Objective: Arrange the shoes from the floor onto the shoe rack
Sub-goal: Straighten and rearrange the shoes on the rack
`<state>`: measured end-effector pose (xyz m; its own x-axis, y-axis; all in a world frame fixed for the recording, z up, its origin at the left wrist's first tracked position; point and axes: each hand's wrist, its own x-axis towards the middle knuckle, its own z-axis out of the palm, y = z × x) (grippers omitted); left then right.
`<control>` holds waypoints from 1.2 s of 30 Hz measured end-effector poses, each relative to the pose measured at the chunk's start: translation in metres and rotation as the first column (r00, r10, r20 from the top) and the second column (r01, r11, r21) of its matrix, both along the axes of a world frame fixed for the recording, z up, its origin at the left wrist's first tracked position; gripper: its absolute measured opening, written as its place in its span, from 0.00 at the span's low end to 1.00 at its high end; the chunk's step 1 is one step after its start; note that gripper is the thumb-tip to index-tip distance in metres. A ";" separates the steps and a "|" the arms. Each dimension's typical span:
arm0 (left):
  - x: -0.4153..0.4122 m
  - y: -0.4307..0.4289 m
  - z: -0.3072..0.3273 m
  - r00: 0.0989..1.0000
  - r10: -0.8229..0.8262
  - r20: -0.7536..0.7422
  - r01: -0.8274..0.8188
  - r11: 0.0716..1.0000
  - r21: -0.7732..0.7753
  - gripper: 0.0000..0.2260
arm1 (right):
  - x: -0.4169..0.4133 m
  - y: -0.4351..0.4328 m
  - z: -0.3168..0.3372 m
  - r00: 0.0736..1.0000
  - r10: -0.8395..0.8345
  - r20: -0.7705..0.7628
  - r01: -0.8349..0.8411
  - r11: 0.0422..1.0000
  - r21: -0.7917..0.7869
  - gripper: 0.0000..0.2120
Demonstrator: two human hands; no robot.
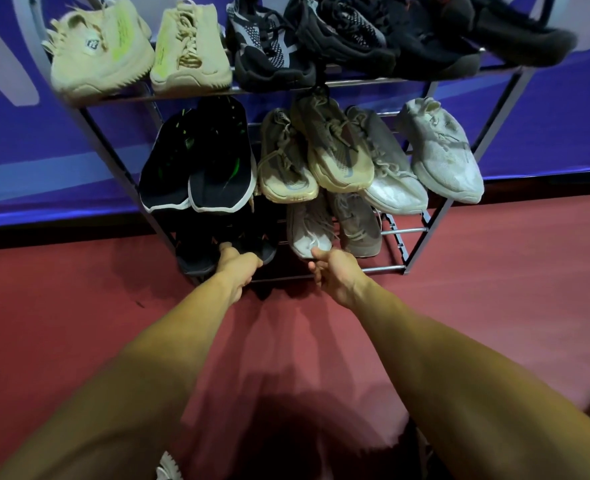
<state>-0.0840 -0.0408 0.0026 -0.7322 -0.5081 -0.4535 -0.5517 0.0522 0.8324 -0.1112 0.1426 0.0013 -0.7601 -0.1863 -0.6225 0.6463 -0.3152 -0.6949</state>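
Floor shoe: a pale sole (168,469) shows at the bottom edge, on the red floor (494,306), cut off by the frame.
Left hand (238,265): at the bottom tier's front, with the thumb on top of the black pair (252,233) and the fingers curled under a toe. In the dark I cannot tell which shoe of the two it grips.
Right hand (330,268): pinching the toe of the pale shoe (309,233), with the thumb lying over the toe cap and the fingers curled below the sole.
Bottom tier: a taupe shoe (359,230) sits just beside the pale shoe, on its right.
Shoe rack (435,216): a metal frame against a blue wall (26,150).
Middle tier: black, beige and whitish shoes, with one beige shoe stacked on the others.
Top tier: a cream pair (141,53), then dark shoes.
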 end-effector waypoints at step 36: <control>0.001 0.107 0.051 0.760 -0.621 0.195 0.641 0.663 -0.388 0.27 | 0.021 0.107 0.024 0.736 0.676 0.036 -0.130 0.089 0.988 0.24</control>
